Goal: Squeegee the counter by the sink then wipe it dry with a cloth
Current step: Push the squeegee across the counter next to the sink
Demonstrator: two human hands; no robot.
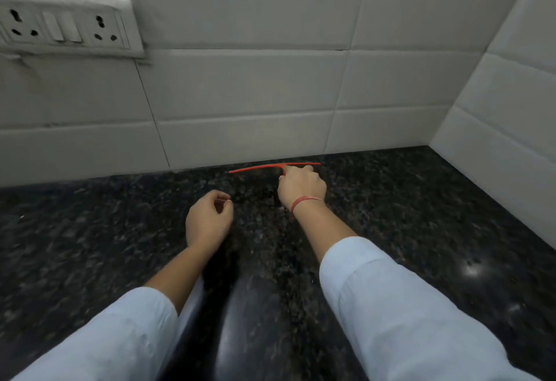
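- Here's the counter (421, 215): dark speckled stone, glossy, running back to the tiled wall (270, 95) and into the corner on the right
- Light glints off the polish at the right (one bright spot, low down)
- One thing on it: a red squeegee (264, 167), long thin blade down at the surface, just beside the foot of the wall and running along it
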